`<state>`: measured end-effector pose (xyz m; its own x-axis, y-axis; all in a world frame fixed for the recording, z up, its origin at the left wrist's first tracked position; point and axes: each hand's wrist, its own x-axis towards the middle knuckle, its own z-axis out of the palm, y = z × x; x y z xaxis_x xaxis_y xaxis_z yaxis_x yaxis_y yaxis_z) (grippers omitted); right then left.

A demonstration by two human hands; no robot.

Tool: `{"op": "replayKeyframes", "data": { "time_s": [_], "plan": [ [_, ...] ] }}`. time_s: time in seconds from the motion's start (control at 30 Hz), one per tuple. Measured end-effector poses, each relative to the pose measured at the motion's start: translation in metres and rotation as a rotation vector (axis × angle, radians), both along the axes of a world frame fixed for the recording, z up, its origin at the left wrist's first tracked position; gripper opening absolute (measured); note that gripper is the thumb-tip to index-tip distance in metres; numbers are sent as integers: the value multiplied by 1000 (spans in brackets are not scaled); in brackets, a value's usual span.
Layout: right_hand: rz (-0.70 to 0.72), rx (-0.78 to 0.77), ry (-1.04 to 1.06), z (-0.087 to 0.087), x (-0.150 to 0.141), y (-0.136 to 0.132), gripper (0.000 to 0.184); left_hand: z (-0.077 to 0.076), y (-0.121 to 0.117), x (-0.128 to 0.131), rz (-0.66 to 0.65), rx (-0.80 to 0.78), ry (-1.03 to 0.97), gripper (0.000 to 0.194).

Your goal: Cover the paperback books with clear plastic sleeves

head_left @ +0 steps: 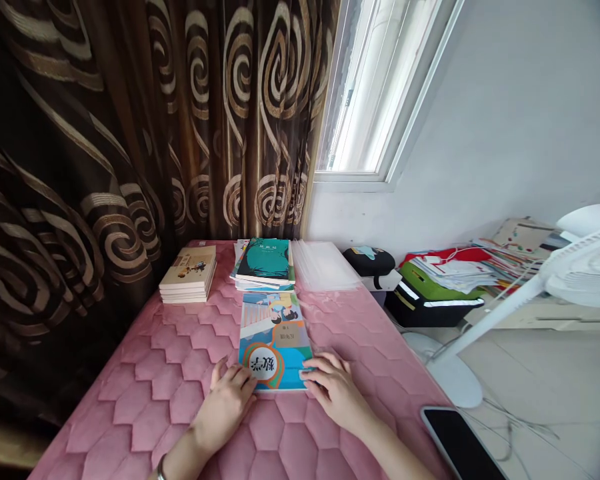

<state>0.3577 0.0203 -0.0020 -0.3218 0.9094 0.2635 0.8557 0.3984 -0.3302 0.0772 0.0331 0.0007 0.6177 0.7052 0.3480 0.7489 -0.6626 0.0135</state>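
Two hands at a flat-lying book, with the hazards of the arrangement. The book [285,340], its illustrated cover printed upside down to the person, lies between the two grips on a pink quilted surface [160,373]. The left grip [227,400] is loosely curled, its fingers at the near left corner; the right grip [343,397] is half open, its fingertips on the right edge. Whether either actually pinches the book cannot be told. The main risk, by judgement, is skewing: unequal pressure from the two grips would turn the book, since the contact lies toward its near end and the far end has no hand upon it. A push away from the grips could drive the far edge into the stack topped by a teal book [265,260], which lies directly ahead, so close that contact cannot be settled; the uneven edges of that stack suggest it would shift readily. Ahead of the right grip, a pile of translucent sheets [327,267] is probably slippery and could fan out if brushed. The tan books [189,277], ahead and to the left of the left grip, stand clear of this hazard. To the right of the right grip and nearer the person, a phone [463,443] lies by the edge, where a careless forearm could knock it.
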Motion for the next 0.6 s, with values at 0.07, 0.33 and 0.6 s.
{"op": "replayKeyframes", "data": {
  "time_s": [0.07,0.33,0.6],
  "plan": [
    [-30,3,-1,2,-5,11,29,5,2,15,-32,-15,78,21],
    [-49,-121,-25,20,-38,88,19,13,5,71,-164,15,498,24],
    [-4,-182,-77,21,-63,158,18,-5,1,42,-227,107,480,26]
  ]
}}
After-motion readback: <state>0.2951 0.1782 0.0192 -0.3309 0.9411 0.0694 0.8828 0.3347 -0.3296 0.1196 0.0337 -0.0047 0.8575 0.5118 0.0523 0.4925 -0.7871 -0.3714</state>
